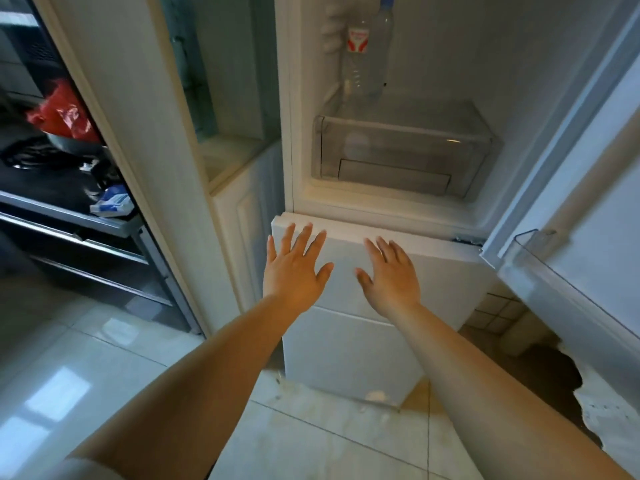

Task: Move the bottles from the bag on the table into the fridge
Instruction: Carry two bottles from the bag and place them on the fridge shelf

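Head view crops fridge (398, 209) top, bottles (369, 53) blurred.

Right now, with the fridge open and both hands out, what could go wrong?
1. The two bottles stand close together on the shelf above the clear drawer. A bump while adding another could tip them.
2. The door hangs open on the right with its door bin sticking out, so an arm or hip might knock it.
3. The left hand and right hand are both empty, so the door may stay open while more bottles are fetched.
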